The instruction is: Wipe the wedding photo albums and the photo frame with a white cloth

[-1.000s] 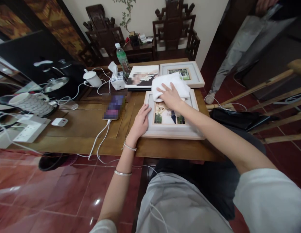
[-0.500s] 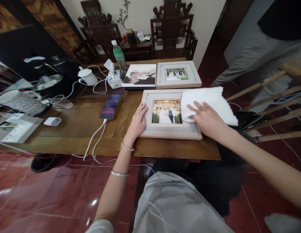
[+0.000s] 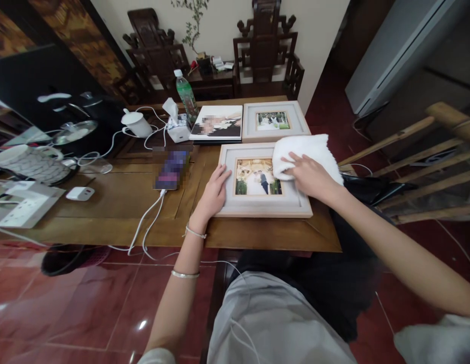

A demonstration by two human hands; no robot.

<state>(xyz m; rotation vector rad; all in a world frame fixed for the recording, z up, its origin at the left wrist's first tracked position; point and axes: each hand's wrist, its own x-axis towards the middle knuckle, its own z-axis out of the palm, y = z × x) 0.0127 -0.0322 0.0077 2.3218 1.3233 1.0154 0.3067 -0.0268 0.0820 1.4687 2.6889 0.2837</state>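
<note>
A light wooden picture frame point(image 3: 300, 208) with a photo of a couple inside lies flat near the front edge of the table. My left hand point(image 3: 215, 192) holds its left side, the fingers curved over the rim. On the frame's upper right part is a folded white cloth point(image 3: 314, 146), which my right hand point(image 3: 306, 174) grips and presses down. The cloth covers that corner and hangs past the frame's right side.
Behind lie a second frame point(image 3: 301, 132) and a photo panel point(image 3: 219, 114). Leftward are a tissue box point(image 3: 178, 130), bottle point(image 3: 186, 93), charging phone point(image 3: 172, 169), lidded cup point(image 3: 136, 124) and power strip point(image 3: 28, 207). A wooden chair point(image 3: 420, 131) stands right.
My right hand and the cloth have shifted left and slightly up across the frame. My left hand stays on the frame's left side. A person at the right has left the view.
</note>
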